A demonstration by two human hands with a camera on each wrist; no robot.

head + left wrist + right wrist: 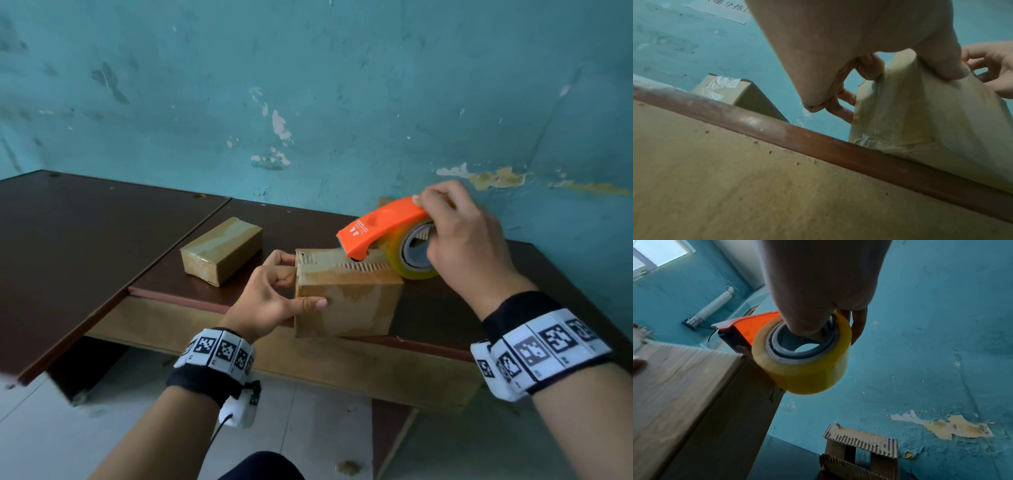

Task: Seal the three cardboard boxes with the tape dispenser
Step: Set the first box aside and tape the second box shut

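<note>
A brown cardboard box (346, 301) (920, 113) (684, 394) stands at the table's front edge. My left hand (274, 294) (869, 48) grips its left end, thumb on the front face and fingers on the end flap. My right hand (462, 240) (818, 288) holds the orange tape dispenser (380, 226) (756, 326) with its yellowish tape roll (407, 257) (803, 356) resting on the box's top right end. A taped box (221, 250) (731, 92) lies to the left. In the right wrist view a third, open-flapped box (859, 456) stands by the wall.
The dark brown table (85, 240) has a red-brown front edge (818, 146) above a pale wooden panel (308, 356). A peeling teal wall (342, 102) stands close behind. A lower dark board (390, 431) sits under the table on the tiled floor (68, 428).
</note>
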